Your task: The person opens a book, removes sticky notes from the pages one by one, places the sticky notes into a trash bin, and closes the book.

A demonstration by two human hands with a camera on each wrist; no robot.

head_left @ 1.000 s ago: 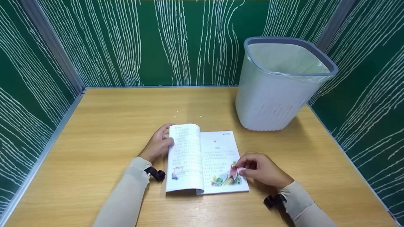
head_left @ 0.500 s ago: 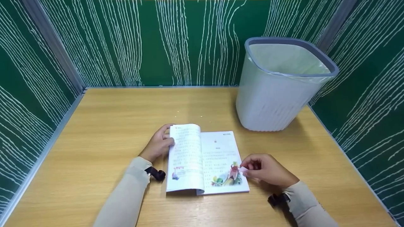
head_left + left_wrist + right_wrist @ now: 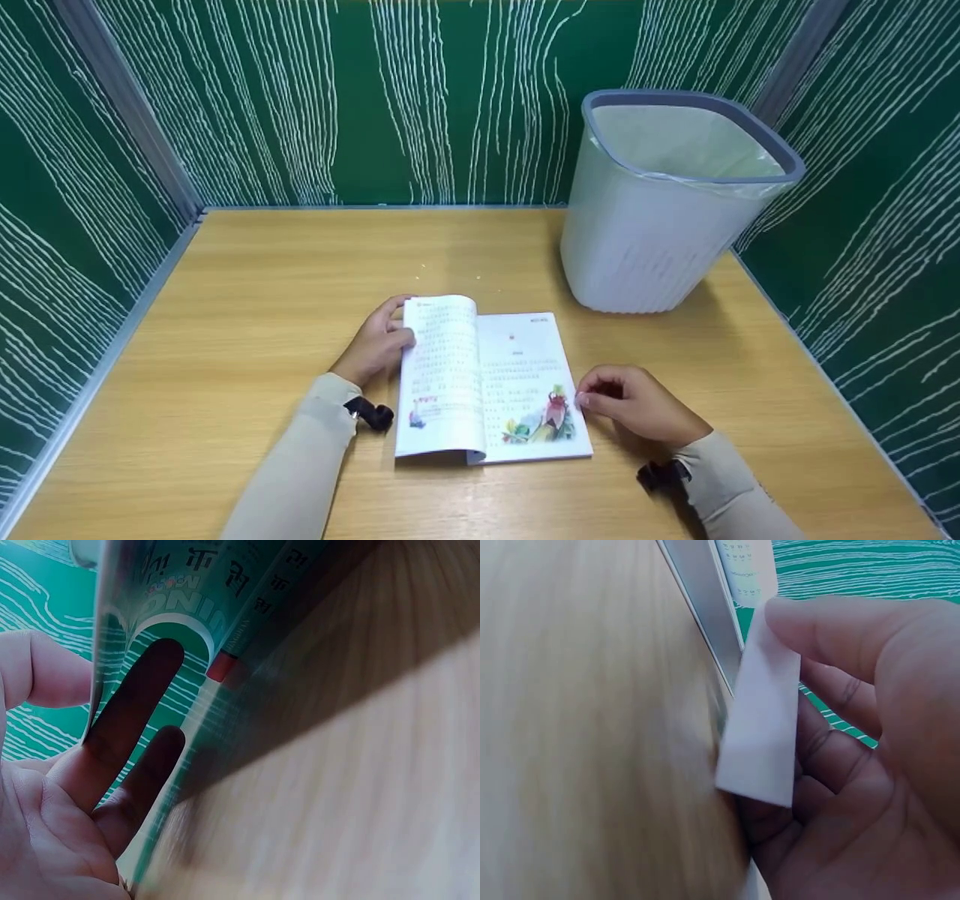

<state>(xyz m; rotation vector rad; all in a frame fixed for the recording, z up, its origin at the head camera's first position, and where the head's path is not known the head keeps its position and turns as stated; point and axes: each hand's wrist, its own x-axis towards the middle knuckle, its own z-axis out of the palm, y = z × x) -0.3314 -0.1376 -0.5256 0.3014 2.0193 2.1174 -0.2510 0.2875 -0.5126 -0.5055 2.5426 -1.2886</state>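
Observation:
An open book [image 3: 517,352] with printed text and a flower drawing on its right page lies on the table. My left hand [image 3: 375,341] holds its raised left-hand pages, thumb in front and fingers behind. In the left wrist view, the hand's fingers [image 3: 142,705] reach behind the curled green cover [image 3: 202,607]. Beside the right page's outer edge, my right hand [image 3: 641,405] pinches a narrow white strip of paper [image 3: 761,720] between thumb and fingers. That strip is mostly hidden by the hand in the head view.
A tall white trash bin [image 3: 645,232] with a grey rim and a clear liner stands at the back right. Tiny white scraps [image 3: 478,277] dot the wooden table [image 3: 300,255] beyond the book. Green walls [image 3: 487,97] with white lines enclose the table.
My right hand has drawn back rightward from over the flower drawing to the page's edge, with the paper strip in its fingers. The left hand and book have stayed put.

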